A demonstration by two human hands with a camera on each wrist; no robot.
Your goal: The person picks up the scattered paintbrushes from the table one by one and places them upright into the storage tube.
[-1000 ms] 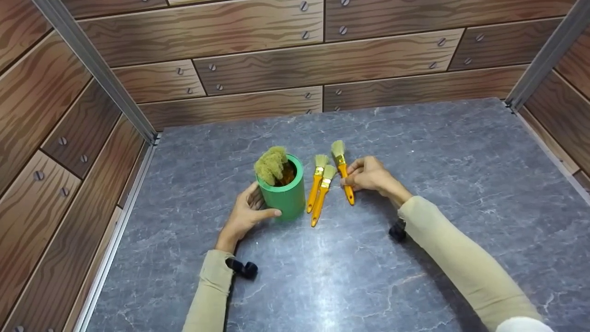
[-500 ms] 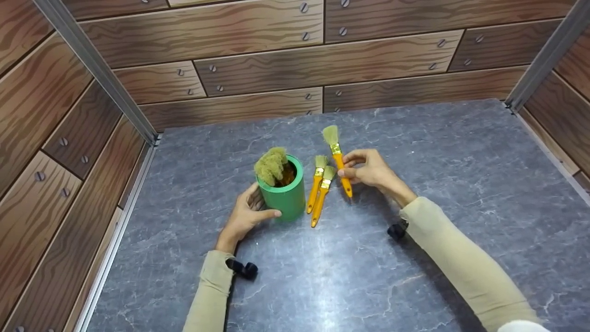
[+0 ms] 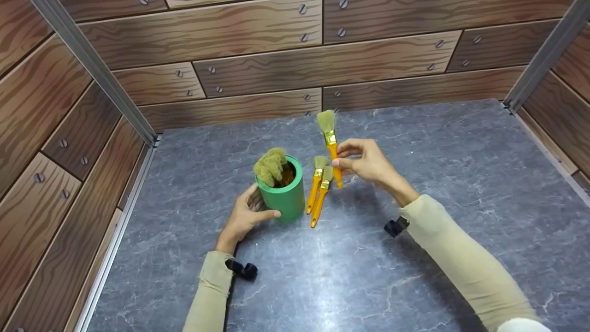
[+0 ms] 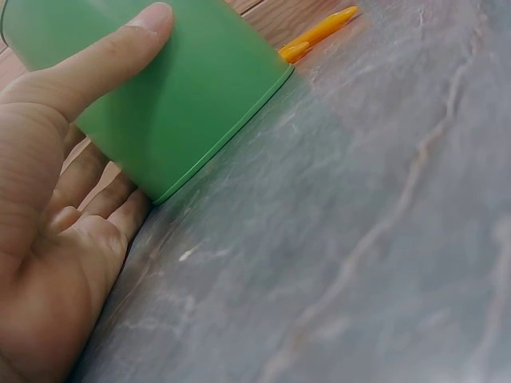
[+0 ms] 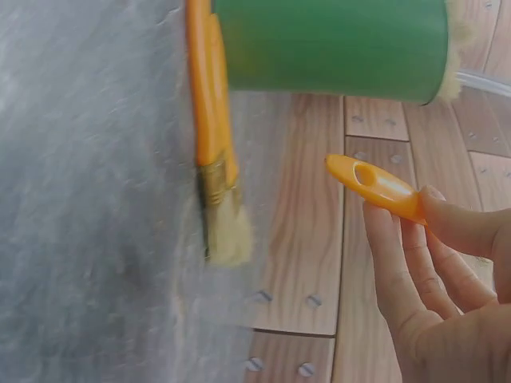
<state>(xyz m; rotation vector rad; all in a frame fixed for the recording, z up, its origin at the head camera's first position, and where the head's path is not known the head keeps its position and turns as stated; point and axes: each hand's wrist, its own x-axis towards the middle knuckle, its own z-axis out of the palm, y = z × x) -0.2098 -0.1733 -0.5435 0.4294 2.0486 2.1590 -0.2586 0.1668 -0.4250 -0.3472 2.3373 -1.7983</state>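
Note:
A green cylindrical container (image 3: 290, 203) stands upright on the table, with several pale bristle heads (image 3: 271, 167) leaning over its rim; what is below them is hidden inside. My left hand (image 3: 240, 222) holds its near left side, thumb (image 4: 120, 60) across the front and fingers behind. Above the table, my right hand (image 3: 368, 161) pinches a paintbrush (image 3: 332, 150) by its orange handle (image 5: 379, 190), bristles up. Two similar paintbrushes, one left (image 3: 314, 190) and one right (image 3: 319, 203), lie side by side just right of the container.
The grey marbled table (image 3: 415, 152) is bounded by wood-patterned walls (image 3: 258, 78) at the back and both sides. Metal posts stand at the left corner (image 3: 101, 78) and right corner (image 3: 544, 50). Each wrist carries a small black camera.
My right hand has lifted the paintbrush off the table, moving it up and slightly left toward the container. The left hand, the container and the two lying paintbrushes stay put.

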